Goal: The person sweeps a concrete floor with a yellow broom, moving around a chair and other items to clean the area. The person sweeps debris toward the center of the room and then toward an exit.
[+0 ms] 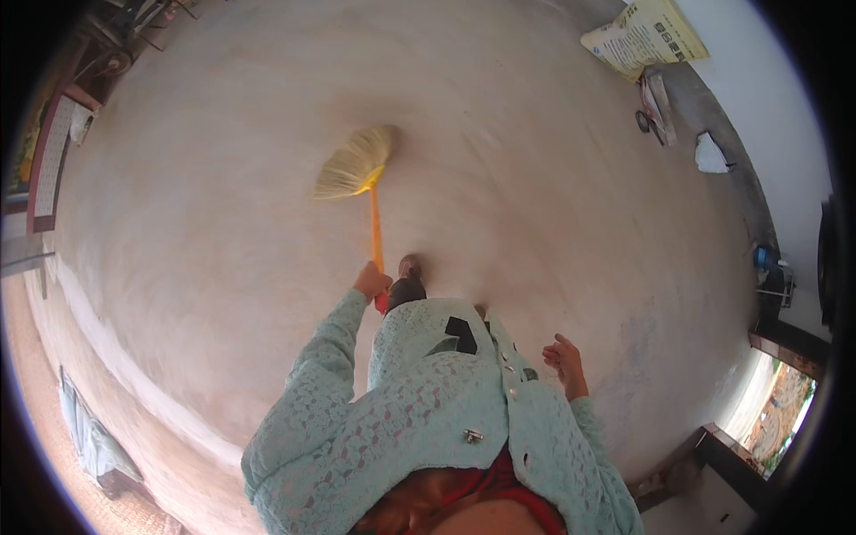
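My left hand (371,280) is closed around the orange handle of a broom (375,227), near the handle's red end. The broom's fan of pale yellow bristles (355,166) spreads out ahead of me, over the bare floor. My right hand (563,360) hangs away from my body on the right, holding nothing, its fingers partly bent and apart. Light green lace sleeves cover both my arms. One shoe (410,266) shows just right of the broom handle.
Along the right wall stand a yellow printed sack (646,40), a white scrap (711,154) and a blue item (763,259). A doorway (774,415) opens at the lower right. Framed boards (53,160) and dark furniture (107,36) line the left. Plastic sheeting (94,437) lies lower left.
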